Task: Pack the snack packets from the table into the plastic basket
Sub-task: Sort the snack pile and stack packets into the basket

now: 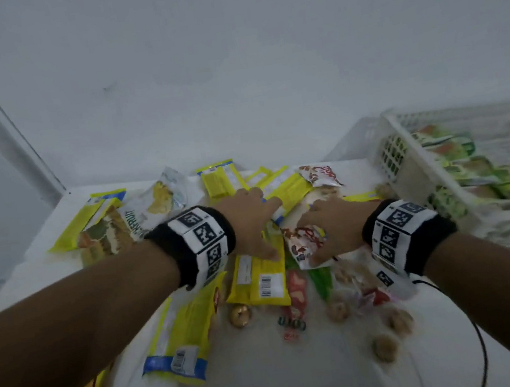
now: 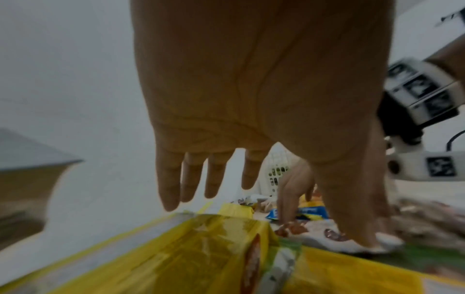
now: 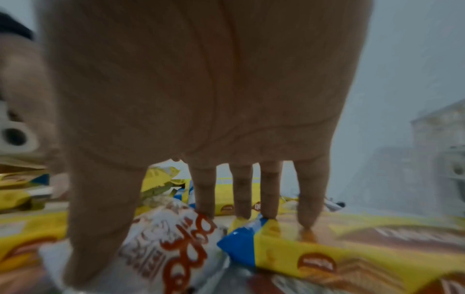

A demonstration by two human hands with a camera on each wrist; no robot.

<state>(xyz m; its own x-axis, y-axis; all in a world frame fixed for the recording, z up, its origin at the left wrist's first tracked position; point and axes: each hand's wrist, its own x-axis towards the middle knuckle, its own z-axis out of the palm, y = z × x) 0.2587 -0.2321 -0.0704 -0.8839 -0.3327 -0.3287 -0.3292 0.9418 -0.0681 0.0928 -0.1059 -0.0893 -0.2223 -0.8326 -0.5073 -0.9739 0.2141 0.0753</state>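
Observation:
Snack packets lie heaped on the white table (image 1: pixel 302 380). My left hand (image 1: pixel 262 224) hovers palm down with straight, spread fingers over the yellow packets (image 1: pixel 257 276); its fingertips reach another yellow packet (image 1: pixel 288 186). My right hand (image 1: pixel 319 233) rests on the pile. Its thumb presses a white packet with red script (image 3: pixel 171 238), and its straight fingertips (image 3: pixel 269 208) touch a yellow packet with a blue end (image 3: pixel 302 254). Neither hand grips anything. The white plastic basket (image 1: pixel 400 133) stands at the right, with green packets (image 1: pixel 469 167) inside.
A jackfruit bag (image 1: pixel 152 206) and a long yellow packet (image 1: pixel 181 337) lie at the left. Small round wrapped sweets (image 1: pixel 385 347) are scattered near the front. A black cable (image 1: pixel 480 342) hangs from my right wrist. A white wall stands behind the table.

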